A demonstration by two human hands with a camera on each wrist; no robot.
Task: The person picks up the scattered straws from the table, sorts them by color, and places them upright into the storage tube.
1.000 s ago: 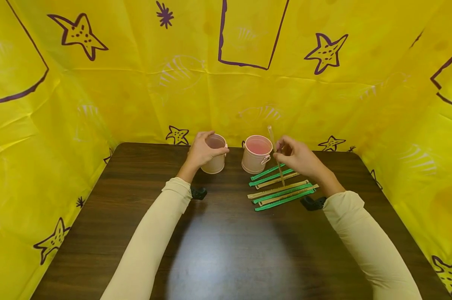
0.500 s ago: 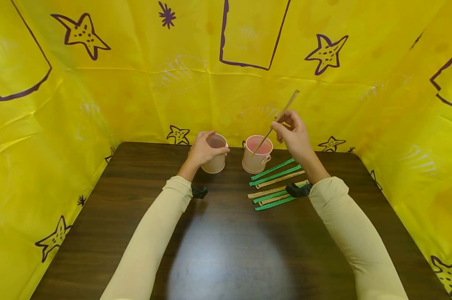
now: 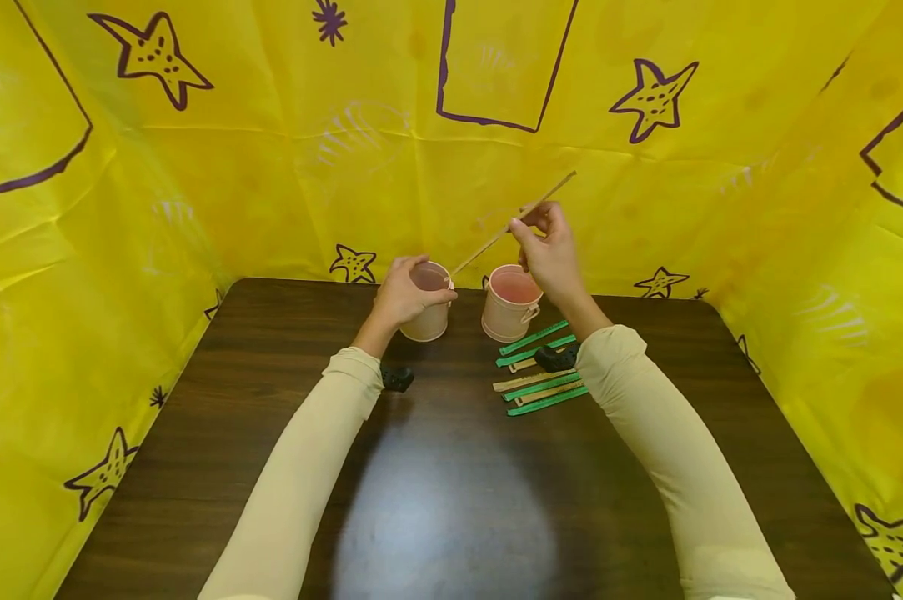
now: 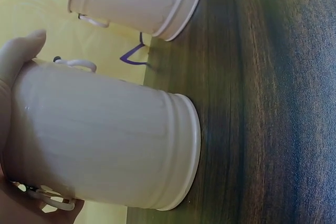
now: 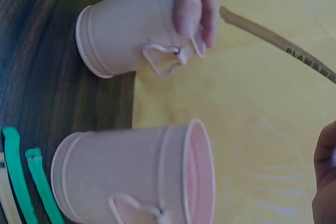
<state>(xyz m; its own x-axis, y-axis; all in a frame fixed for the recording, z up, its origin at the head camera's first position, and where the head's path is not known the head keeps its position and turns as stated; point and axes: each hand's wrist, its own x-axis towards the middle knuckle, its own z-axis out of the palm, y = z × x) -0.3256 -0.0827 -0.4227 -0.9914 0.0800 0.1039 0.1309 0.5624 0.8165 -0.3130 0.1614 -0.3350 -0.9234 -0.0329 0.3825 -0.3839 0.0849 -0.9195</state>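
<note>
My left hand (image 3: pixel 400 298) grips the rim of the left pink bucket (image 3: pixel 427 327), which stands upright near the table's back edge. In the left wrist view this bucket (image 4: pixel 105 135) has its base on the wood. Above the right pink bucket (image 3: pixel 502 321), my right hand (image 3: pixel 554 254) pinches a tan wrapped straw (image 3: pixel 489 245). The straw slants down leftward, its lower end right at the left bucket's rim. Dark lettering shows on the straw's wrapper (image 5: pixel 273 38) in the right wrist view. My left thumb and fingers lie at the rim there too.
Several green and tan wrapped straws (image 3: pixel 544 402) lie side by side on the dark wooden table (image 3: pixel 451 500), just in front of the right bucket, partly under my right wrist. A yellow patterned cloth (image 3: pixel 271 208) rises along the back and both sides of the table.
My right hand has lifted the tan straw from beside the right bucket and carried it up and left, over that bucket towards the left one. The left hand stays on its bucket.
</note>
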